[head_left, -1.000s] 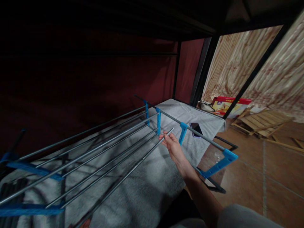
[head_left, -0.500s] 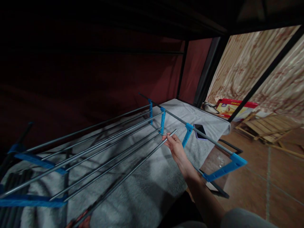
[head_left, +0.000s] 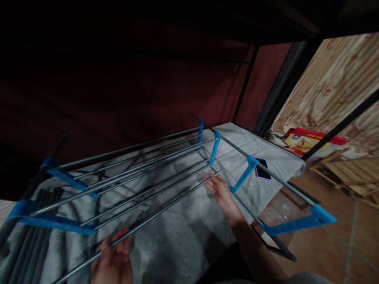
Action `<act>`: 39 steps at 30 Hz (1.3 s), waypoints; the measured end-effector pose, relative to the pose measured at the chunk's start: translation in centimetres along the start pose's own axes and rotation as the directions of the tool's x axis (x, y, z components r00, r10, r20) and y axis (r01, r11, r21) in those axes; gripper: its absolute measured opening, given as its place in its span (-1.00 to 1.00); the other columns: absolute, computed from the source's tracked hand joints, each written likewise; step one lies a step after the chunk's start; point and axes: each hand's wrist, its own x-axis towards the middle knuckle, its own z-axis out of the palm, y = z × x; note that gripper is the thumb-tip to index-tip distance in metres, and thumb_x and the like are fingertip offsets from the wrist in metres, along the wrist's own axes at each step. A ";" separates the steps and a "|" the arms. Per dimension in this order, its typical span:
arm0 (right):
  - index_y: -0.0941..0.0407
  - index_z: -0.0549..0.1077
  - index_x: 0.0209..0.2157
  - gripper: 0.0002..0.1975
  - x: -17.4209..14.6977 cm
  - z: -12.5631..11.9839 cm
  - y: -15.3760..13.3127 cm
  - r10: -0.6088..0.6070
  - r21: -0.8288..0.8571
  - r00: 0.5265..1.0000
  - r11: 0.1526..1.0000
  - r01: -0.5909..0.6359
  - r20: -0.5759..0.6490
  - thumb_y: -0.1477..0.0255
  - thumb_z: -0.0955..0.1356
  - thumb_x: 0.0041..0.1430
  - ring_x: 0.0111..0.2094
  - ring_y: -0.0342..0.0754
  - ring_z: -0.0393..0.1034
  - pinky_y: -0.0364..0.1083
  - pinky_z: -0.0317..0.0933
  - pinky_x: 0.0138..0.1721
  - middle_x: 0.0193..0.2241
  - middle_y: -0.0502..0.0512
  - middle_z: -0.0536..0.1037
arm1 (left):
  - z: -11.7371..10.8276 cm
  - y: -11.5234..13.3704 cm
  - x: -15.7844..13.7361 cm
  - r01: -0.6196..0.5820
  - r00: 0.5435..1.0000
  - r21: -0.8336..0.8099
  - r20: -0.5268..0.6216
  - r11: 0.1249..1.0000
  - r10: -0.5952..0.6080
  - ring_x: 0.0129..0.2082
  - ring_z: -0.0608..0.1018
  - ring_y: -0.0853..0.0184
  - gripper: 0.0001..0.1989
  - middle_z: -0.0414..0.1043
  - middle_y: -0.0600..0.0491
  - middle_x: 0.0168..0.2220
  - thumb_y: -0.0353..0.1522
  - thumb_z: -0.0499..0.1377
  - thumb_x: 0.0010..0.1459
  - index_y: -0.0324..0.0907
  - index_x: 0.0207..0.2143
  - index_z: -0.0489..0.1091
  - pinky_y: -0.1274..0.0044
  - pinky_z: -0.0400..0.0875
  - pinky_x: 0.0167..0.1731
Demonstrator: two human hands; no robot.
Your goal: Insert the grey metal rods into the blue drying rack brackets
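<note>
A long grey metal rod (head_left: 166,208) runs slantwise across the foreground, held at two places. My right hand (head_left: 220,191) pinches it near its far end, close to a blue plastic bracket (head_left: 244,174). Lower down, my left hand (head_left: 112,258) has its thumb and fingers around the same rod, palm up. Behind the rod lies a partly assembled rack, with several metal rods (head_left: 154,155) spanning from blue brackets (head_left: 59,223) at the left to the brackets on a grey side tube (head_left: 233,146) at the right.
The rack rests on a grey fleecy blanket (head_left: 177,244). A phone (head_left: 263,169) lies beyond the side tube. Several dark tubes (head_left: 32,236) lie at the lower left. Black frame posts (head_left: 245,83) rise behind; a red box (head_left: 314,140) and a wooden slatted piece (head_left: 352,171) are on the floor.
My left hand has come up further into view along with its part of the rod. The view has swung left, so the rack appears further right.
</note>
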 end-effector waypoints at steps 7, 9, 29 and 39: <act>0.07 0.55 -0.36 -0.86 0.5 -1.3 2.9 0.213 0.022 0.976 0.977 -0.212 -0.052 0.40 0.56 0.10 -0.22 -0.04 0.60 -0.05 0.49 -0.06 -0.32 0.08 0.67 | 8.0 2.4 -5.6 0.004 0.989 -0.042 0.150 0.999 0.002 -0.07 0.65 0.21 -0.58 0.63 0.04 -0.15 -0.10 0.43 0.07 -0.04 -0.08 0.48 0.42 0.58 -0.14; 0.07 0.55 -0.33 -0.88 0.2 -1.3 3.5 0.237 0.028 0.971 0.971 -0.236 -0.042 0.40 0.54 0.14 -0.21 -0.04 0.61 -0.05 0.50 -0.05 -0.30 0.08 0.68 | 9.2 2.0 -6.3 -0.012 0.982 -0.013 0.190 1.000 0.014 -0.04 0.65 0.18 -0.57 0.63 0.01 -0.12 -0.09 0.41 0.12 -0.04 -0.03 0.45 0.39 0.59 -0.11; 0.01 0.50 -0.30 -0.91 1.7 -5.4 3.3 0.262 0.017 0.947 0.965 -0.263 -0.184 0.51 0.43 0.24 -0.35 -0.11 0.59 -0.12 0.57 -0.20 -0.37 0.00 0.64 | 14.3 -1.8 -8.5 0.058 0.917 0.000 0.394 0.998 -0.053 -0.02 0.63 0.20 -0.60 0.58 -0.10 -0.04 -0.04 0.27 0.27 -0.09 -0.02 0.36 0.30 0.57 -0.02; 0.01 0.54 -0.34 -0.91 -0.6 -2.3 4.7 0.328 -0.014 0.945 0.945 -0.328 -0.020 0.39 0.51 0.16 -0.22 -0.02 0.62 -0.02 0.56 -0.04 -0.30 0.06 0.66 | 15.6 -1.0 -8.5 -0.151 0.879 0.126 0.471 0.980 0.075 0.02 0.60 0.18 -0.65 0.59 -0.10 -0.04 -0.06 0.16 0.36 -0.08 0.02 0.39 0.27 0.42 0.15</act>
